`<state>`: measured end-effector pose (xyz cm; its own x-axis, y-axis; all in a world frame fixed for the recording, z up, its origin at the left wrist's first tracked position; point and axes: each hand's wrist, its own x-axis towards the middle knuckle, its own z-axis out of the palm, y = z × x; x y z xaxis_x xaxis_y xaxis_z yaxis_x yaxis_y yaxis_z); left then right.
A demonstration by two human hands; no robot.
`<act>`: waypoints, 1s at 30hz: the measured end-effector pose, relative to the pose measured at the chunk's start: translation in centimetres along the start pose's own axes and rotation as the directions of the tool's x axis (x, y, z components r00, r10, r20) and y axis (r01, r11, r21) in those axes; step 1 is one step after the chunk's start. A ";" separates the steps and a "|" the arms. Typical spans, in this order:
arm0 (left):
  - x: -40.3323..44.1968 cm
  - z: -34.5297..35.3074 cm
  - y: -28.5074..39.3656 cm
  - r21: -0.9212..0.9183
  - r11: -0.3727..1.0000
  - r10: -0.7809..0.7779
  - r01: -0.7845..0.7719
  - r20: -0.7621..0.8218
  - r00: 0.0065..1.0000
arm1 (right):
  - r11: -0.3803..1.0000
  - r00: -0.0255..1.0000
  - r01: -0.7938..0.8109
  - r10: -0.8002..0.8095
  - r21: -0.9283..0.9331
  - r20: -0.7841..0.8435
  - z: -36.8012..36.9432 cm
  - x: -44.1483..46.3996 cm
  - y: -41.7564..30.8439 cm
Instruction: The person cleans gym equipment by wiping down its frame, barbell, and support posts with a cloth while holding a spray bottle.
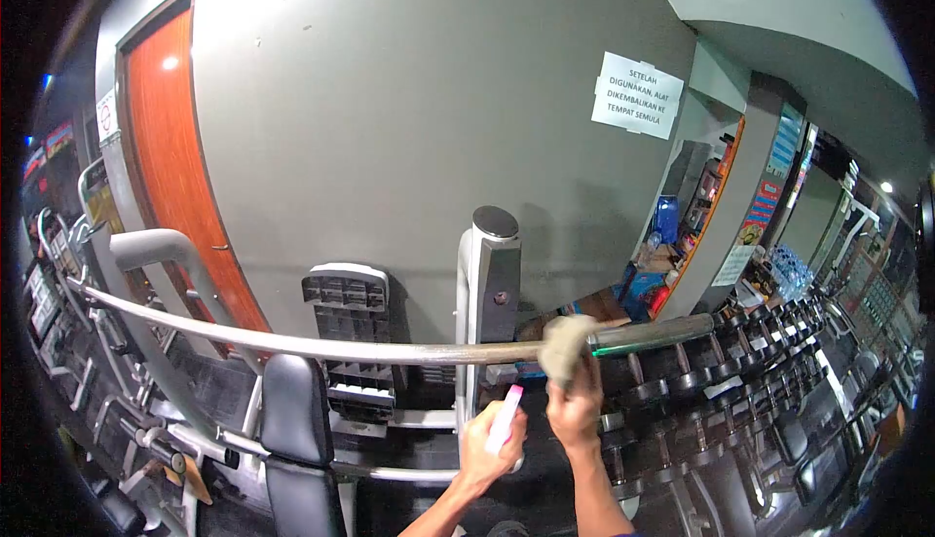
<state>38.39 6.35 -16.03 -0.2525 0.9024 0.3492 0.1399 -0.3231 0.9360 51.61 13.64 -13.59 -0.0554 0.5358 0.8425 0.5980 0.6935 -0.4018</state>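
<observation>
My right hand (575,408) is closed on a bunched beige cloth (563,350) and presses it against a long silver barbell (409,353), close to its thicker right sleeve (662,333). Lower and to the left, my left hand (490,451) grips what looks like a spray bottle (506,418), of which only the slim pink-and-white top shows. The rest of it is hidden by the fingers. The barbell runs across in front of me at about the height of the black bench backrest (297,408).
A grey machine post (495,274) stands just behind the bar. Racks of dumbbells (687,381) fill the right side. Left are a bench frame (161,342) and an orange-brown door (185,148). A paper sign (638,95) hangs on the grey wall.
</observation>
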 end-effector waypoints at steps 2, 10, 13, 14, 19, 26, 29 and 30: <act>-1.1 -0.9 -1.2 -0.043 0.999 -0.027 0.027 0.008 1.000 | 0.967 0.984 0.115 -0.079 -0.229 0.162 1.3 2.4 -1.1; -4.2 -2.0 -4.7 -0.093 0.993 -0.066 0.074 0.091 0.994 | 0.852 0.819 -0.151 0.392 -0.501 0.420 2.8 8.7 -1.4; -5.0 -2.1 -4.4 -0.087 0.995 -0.047 0.057 0.122 0.991 | 0.883 0.886 -0.111 0.296 -0.456 0.357 3.1 7.7 -1.2; -5.3 -2.2 -4.0 -0.083 0.995 -0.036 0.047 0.130 0.991 | 0.906 0.932 -0.069 0.208 -0.417 0.298 3.1 6.8 -1.0; -7.4 -3.3 -5.3 -0.107 0.992 -0.043 0.066 0.200 0.979 | 0.993 0.992 0.084 -0.075 -0.085 0.104 0.9 1.6 -0.3; -9.1 -5.7 -6.3 0.231 0.939 0.178 -0.256 0.310 0.934 | 0.885 0.938 -0.312 0.345 0.345 -0.038 -2.3 0.8 0.2; -8.8 -5.1 -5.8 0.070 0.993 0.077 -0.100 0.273 0.959 | 0.984 0.974 -0.149 0.164 0.102 -0.159 -1.1 4.8 -0.2; -8.5 -4.6 -4.9 0.003 0.999 0.039 -0.041 0.260 0.965 | 0.992 0.991 -0.119 0.117 -0.030 -0.061 -0.3 6.0 -0.5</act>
<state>35.40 -1.02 -23.35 0.0111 0.9322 0.3619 0.1527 -0.3592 0.9207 51.23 16.33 -8.25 0.0643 0.5830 0.8099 0.6239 0.6099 -0.4886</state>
